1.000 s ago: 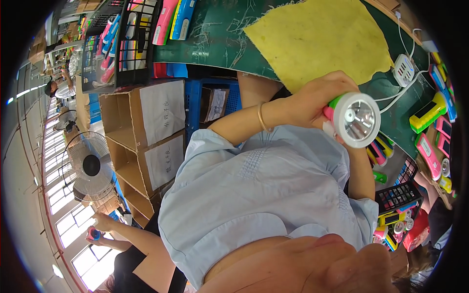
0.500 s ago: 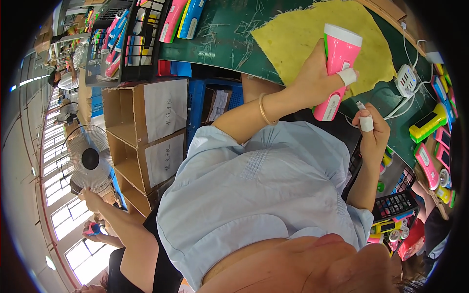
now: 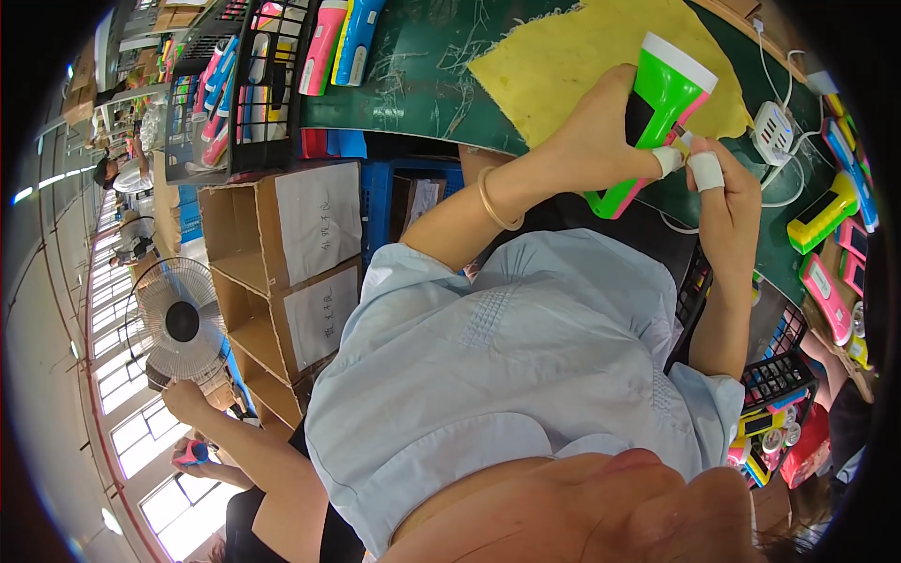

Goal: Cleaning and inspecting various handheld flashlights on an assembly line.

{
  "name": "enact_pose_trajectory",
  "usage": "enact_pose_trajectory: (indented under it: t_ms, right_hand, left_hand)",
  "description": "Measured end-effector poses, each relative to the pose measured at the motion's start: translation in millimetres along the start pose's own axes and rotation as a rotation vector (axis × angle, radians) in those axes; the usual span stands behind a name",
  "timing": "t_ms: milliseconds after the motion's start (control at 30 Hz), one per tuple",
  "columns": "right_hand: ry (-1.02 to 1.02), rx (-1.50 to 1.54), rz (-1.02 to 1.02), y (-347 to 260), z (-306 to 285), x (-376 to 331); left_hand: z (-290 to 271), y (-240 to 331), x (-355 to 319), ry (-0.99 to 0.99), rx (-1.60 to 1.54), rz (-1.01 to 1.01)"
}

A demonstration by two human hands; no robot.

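left hand (image 3: pixel 601 141) wraps the green and pink flashlight (image 3: pixel 657 117), held above the yellow cloth (image 3: pixel 563 66) on the green table (image 3: pixel 422 75). long axis tilts, white head far right, tail near left. right hand (image 3: pixel 723 202), taped fingertips (image 3: pixel 706 172) pinched at its right side.

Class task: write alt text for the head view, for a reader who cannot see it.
Left hand grips a green torch over a yellow cloth on a green bench; the right hand, fingertips taped, touches its side. Cardboard boxes and a fan stand to the left.
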State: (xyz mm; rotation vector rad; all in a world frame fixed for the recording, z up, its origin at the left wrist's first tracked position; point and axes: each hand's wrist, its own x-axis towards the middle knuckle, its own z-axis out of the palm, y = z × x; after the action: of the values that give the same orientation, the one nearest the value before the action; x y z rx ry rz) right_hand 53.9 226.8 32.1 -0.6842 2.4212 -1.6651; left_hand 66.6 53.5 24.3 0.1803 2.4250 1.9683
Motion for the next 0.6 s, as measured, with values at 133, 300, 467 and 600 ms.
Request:
enact_pose_trajectory:
  t_ms: [133,300,467,600]
  right_hand:
    - [0.035,-0.04,0.03,-2,3,-1]
    - [0.077,-0.198,-0.01,-4,3,3]
    - [0.107,-0.312,-0.089,-6,10,3]
    - [0.28,-0.398,-0.152,12,27,10]
  left_hand:
    - [2,4,-1,0.053,0.132,0.05]
    - [3,4,1,0.074,0.152,0.013]
    - [12,-4,-1,0.12,0.247,0.117]
    - [17,-8,5,0.169,0.302,0.114]
